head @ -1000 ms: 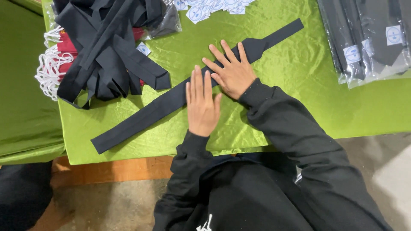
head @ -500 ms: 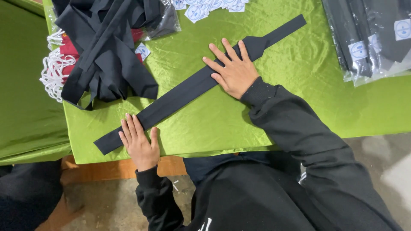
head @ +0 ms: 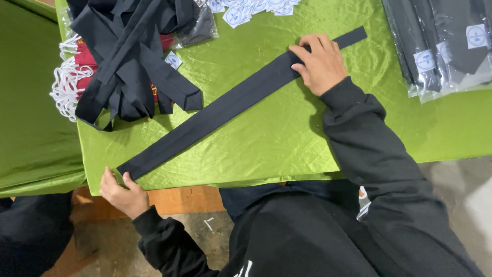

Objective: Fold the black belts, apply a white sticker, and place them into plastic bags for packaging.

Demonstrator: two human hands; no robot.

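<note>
A long black necktie (head: 225,105) lies flat and diagonal on the green satin tablecloth (head: 266,138), its wide end at the table's near left edge and its narrow end at the upper right. My left hand (head: 120,192) pinches the wide end at the table edge. My right hand (head: 320,61) rests on the tie near its narrow end, fingers curled over the fabric. Both arms wear black sleeves.
A heap of black ties (head: 130,56) lies at the upper left over white cords (head: 64,84) and something red. Small round-printed tags (head: 246,10) lie at the top. Bagged dark ties (head: 446,43) sit at the upper right. A second green-covered surface (head: 31,102) stands left.
My left hand slid from the tie's middle down to its wide end at the table edge and gripped it. My right hand moved up the tie toward the narrow end and curled its fingers.
</note>
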